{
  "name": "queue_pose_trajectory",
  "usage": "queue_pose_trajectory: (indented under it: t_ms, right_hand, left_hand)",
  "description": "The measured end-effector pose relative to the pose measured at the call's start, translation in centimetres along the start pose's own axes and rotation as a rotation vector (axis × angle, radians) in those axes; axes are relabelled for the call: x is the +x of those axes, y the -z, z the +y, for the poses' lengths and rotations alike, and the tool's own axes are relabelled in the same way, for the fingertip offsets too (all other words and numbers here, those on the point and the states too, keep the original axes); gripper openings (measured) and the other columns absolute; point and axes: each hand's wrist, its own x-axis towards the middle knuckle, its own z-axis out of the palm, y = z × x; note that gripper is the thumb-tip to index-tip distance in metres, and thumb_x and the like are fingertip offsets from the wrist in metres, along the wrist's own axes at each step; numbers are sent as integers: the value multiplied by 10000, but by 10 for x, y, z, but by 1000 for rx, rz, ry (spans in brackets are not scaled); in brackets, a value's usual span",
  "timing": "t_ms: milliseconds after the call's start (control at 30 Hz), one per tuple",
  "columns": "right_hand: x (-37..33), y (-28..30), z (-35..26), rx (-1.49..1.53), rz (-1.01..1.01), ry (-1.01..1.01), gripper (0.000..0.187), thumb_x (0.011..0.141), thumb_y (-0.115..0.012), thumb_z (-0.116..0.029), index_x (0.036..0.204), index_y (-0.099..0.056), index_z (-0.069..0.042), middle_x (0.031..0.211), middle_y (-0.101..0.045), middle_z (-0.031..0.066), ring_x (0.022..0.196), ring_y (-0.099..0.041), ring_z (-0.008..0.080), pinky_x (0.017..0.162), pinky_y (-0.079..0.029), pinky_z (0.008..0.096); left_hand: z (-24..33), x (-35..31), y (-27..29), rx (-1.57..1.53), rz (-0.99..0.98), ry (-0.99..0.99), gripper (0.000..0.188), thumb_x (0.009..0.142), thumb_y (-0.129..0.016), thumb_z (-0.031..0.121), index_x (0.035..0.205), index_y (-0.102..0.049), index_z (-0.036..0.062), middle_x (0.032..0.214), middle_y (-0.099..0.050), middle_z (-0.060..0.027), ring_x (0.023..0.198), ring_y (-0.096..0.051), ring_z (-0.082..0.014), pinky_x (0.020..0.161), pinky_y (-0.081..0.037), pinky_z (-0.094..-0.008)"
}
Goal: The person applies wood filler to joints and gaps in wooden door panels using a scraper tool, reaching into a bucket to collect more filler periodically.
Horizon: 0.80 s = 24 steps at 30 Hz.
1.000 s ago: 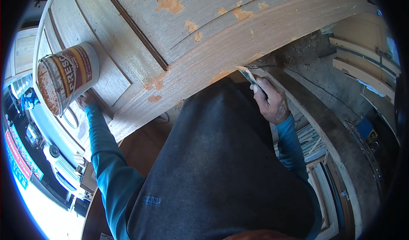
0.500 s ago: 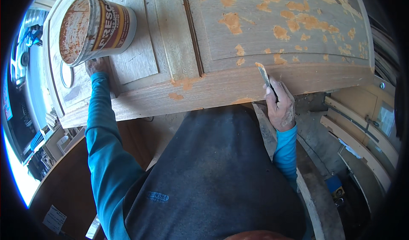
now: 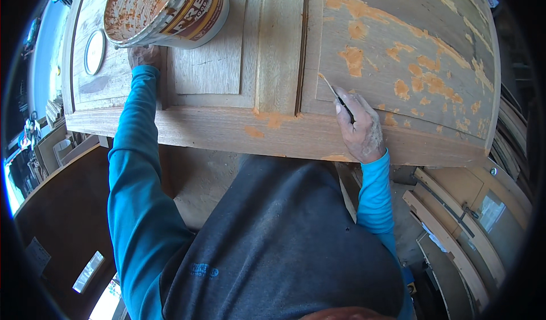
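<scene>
My right hand [image 3: 362, 125] is closed round a putty knife [image 3: 330, 84], whose thin blade has a little orange-brown filler at its tip. The knife is over the lower left part of a panel in a wooden door [image 3: 205, 132]. Orange filler patches [image 3: 352, 61] dot that panel. My left hand [image 3: 145, 57] is beside the near side of a bucket [image 3: 193, 30], partly under its rim, its fingers hidden. Orange-brown filler [image 3: 145, 1] coats the bucket's inside. To the left of that hand lies a round, pale lid [image 3: 95, 53] on the door.
The door's near edge runs just in front of my dark apron [image 3: 284, 223]. Wooden boards and panels [image 3: 449, 246] lean at the lower right. A curved brown panel [image 3: 62, 223] stands at the lower left.
My right hand has moved left with the putty knife, from the near rail to the panel above it. My left hand stays beside the bucket. The whole view has shifted.
</scene>
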Motion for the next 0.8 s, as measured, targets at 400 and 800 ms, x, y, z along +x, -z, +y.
queue_pose_trajectory:
  t_ms: [400, 800]
  right_hand:
    - [13, 5, 11, 80, 15, -46, 299, 983, -588, -48, 1272, -641, 8, 970, -639, 216, 845, -656, 380, 756, -525, 426]
    - [26, 16, 23, 207, -72, -111, 293, 980, -611, -98, 1239, -644, 35, 979, -652, 217, 859, -668, 369, 775, -527, 410]
  left_hand:
    - [20, -5, 8, 624, -218, -335, 411, 974, -483, 322, 1284, -703, 168, 1349, -687, -66, 1256, -628, -305, 1069, -487, -445]
    - [-74, -12, -33, 420, -113, -200, 516, 991, -469, 480, 1341, -683, 168, 1416, -637, -123, 1344, -552, -360, 1176, -377, -501]
